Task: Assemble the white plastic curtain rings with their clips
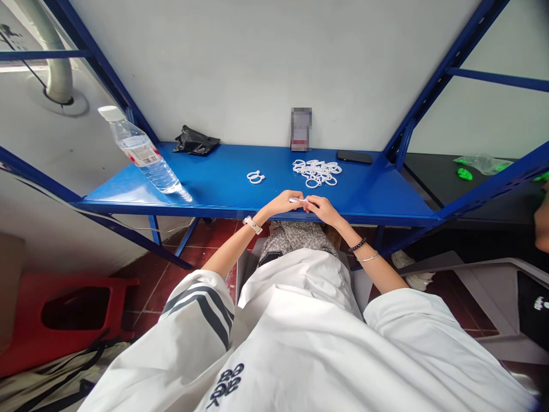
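Note:
At the front edge of the blue table, my left hand and my right hand meet with fingers closed. Between them is a small white plastic ring, seen edge-on and partly hidden by the fingers; both hands pinch it. Just beyond my right hand lies a loose heap of white plastic rings with small knobs on them. A few similar rings sit apart from the heap, beyond my left hand.
A phone leans upright against the wall, with a black phone lying to its right. A black plastic bag and a water bottle stand on the left. Blue frame posts rise at both sides. Another person's hand shows at far right.

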`<action>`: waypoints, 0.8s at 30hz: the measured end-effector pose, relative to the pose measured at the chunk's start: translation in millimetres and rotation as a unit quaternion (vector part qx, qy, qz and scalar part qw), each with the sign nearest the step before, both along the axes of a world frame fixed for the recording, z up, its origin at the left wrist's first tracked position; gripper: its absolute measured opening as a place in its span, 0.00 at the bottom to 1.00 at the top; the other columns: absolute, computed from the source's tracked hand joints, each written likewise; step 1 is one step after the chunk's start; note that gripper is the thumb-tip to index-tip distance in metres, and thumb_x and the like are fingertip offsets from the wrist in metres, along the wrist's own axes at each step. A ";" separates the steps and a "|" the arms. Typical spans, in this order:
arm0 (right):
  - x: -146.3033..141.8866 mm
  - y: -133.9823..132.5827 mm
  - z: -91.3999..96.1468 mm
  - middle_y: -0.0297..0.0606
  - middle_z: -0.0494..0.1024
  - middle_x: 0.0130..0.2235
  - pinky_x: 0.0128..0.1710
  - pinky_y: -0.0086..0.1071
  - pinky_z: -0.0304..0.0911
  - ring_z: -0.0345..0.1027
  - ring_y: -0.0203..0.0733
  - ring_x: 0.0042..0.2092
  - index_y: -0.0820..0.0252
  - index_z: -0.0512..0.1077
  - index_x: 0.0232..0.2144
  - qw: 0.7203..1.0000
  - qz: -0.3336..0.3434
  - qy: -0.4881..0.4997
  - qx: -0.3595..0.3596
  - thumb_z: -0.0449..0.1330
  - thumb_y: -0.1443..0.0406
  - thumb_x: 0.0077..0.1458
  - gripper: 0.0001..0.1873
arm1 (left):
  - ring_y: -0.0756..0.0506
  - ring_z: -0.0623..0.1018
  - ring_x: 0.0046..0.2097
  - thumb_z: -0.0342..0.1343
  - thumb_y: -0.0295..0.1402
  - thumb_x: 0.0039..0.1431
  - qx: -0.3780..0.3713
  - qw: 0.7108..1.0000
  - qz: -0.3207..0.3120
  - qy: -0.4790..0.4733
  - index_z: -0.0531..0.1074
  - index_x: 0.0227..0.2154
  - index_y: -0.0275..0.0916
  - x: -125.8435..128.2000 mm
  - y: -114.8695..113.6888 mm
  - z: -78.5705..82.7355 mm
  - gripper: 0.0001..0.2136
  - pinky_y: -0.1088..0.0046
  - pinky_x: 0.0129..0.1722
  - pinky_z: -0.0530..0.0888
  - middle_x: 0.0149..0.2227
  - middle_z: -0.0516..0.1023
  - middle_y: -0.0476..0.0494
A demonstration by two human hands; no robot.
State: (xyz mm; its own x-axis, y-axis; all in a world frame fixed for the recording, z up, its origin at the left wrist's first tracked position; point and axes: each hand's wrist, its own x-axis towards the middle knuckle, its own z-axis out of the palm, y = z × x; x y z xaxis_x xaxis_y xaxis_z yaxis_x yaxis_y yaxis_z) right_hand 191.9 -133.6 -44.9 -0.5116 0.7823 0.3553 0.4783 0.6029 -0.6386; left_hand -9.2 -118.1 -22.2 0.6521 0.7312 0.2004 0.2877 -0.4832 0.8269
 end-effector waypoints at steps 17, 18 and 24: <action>0.2 -1.0 5.0 0.35 0.69 0.24 0.33 0.32 0.60 0.64 0.38 0.29 0.59 0.66 0.24 0.988 0.031 0.075 -0.128 0.53 0.48 0.61 0.24 | 0.52 0.63 0.26 0.51 0.51 0.59 0.032 0.999 0.019 0.023 0.68 0.25 0.35 3.6 1.8 -4.6 0.21 0.75 0.28 0.57 0.23 0.67 0.50; 0.3 -1.1 5.2 0.35 0.69 0.24 0.33 0.32 0.60 0.64 0.38 0.28 0.59 0.66 0.23 0.988 0.032 0.078 -0.132 0.53 0.48 0.61 0.24 | 0.52 0.63 0.26 0.51 0.51 0.59 0.030 0.999 0.020 0.025 0.68 0.25 0.35 3.7 1.3 -4.1 0.21 0.75 0.28 0.57 0.23 0.67 0.50; 1.0 0.4 1.5 0.34 0.69 0.23 0.33 0.30 0.59 0.63 0.36 0.28 0.60 0.67 0.24 0.987 0.032 0.083 -0.130 0.53 0.48 0.61 0.24 | 0.52 0.64 0.26 0.49 0.48 0.61 0.020 1.000 0.004 0.007 0.67 0.23 0.35 3.2 -0.2 -2.2 0.21 0.74 0.30 0.60 0.23 0.67 0.49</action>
